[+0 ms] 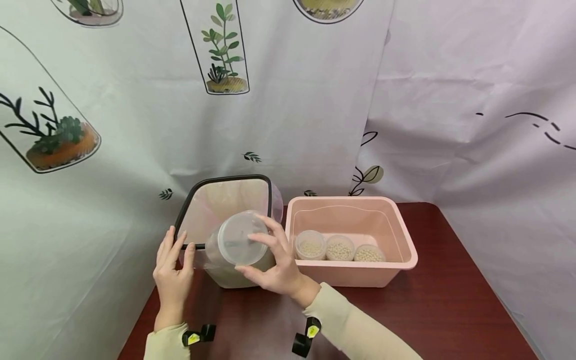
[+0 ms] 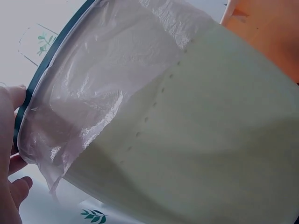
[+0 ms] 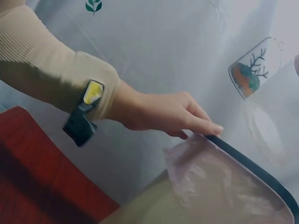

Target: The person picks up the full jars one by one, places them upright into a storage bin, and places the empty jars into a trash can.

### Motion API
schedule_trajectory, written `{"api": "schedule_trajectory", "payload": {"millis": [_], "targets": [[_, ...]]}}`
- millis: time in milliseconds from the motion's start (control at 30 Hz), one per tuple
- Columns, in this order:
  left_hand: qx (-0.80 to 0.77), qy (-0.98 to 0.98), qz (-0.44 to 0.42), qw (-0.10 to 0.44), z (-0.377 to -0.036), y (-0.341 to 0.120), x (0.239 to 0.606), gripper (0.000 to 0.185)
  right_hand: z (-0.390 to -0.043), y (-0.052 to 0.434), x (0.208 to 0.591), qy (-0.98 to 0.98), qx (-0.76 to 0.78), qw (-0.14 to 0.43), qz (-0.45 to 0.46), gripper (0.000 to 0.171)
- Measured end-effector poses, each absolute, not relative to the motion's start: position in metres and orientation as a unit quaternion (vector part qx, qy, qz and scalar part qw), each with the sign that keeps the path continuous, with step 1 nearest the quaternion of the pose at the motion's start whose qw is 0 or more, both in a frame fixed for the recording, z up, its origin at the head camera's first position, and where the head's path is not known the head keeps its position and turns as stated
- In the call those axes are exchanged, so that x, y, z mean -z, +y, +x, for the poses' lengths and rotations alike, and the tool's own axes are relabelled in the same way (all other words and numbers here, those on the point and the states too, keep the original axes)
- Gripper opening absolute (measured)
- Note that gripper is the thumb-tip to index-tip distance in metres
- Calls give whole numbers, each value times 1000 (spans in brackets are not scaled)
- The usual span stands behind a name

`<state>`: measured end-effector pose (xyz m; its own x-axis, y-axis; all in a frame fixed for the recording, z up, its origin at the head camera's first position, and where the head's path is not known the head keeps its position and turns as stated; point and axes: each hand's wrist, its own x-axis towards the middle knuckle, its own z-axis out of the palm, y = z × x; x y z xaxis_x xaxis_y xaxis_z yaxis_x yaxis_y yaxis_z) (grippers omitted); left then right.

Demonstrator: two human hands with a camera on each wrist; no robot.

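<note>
We see the right hand (image 1: 274, 262) holding a clear plastic cup (image 1: 237, 240) tipped on its side over the near rim of a bin (image 1: 225, 227), fingers (image 1: 265, 245) spread and curled round the cup's body. The left hand (image 1: 173, 272) rests on the bin's left near corner, fingers fairly straight against the dark rim (image 3: 252, 161), thumb on the near edge. The bin stands at the far left of the dark red counter (image 1: 427, 310), lined with a thin pinkish bag (image 2: 93, 93).

Just right of the bin sits a pink tub (image 1: 400, 235), with three small cups of pale beads (image 1: 339, 248) in a row along its near wall. A printed cloth backdrop (image 1: 135, 125) hangs close behind both.

The cup hides part of the bin's near rim; whether anything is in the cup is hard to make out. The left wrist view shows only the bin's wall and bag.
</note>
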<state>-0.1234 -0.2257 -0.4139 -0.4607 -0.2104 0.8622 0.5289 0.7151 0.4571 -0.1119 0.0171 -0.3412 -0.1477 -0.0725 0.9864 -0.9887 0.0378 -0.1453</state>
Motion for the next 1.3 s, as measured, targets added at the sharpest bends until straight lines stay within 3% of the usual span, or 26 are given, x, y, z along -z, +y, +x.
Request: {"api": "schedule_trajectory", "payload": {"millis": [333,633,867,1033,1300], "targets": [[379,-778,-96,493,-123,-228,416,33,-137,16,337,-578,-513,469,427,44],[377,-779,-89,494,-122,-227,417,32,-175,6,363,-628,-510,406,425,61],[382,-776,-92,493,-121,-227,417,33,-183,6,376,-666,-486,380,418,57],[383,-776,-87,494,-120,-227,418,34,-189,8,381,-685,-453,361,442,46],[390,-778,-73,486,-120,-225,419,34,-192,9,384,-704,-392,375,459,8]]}}
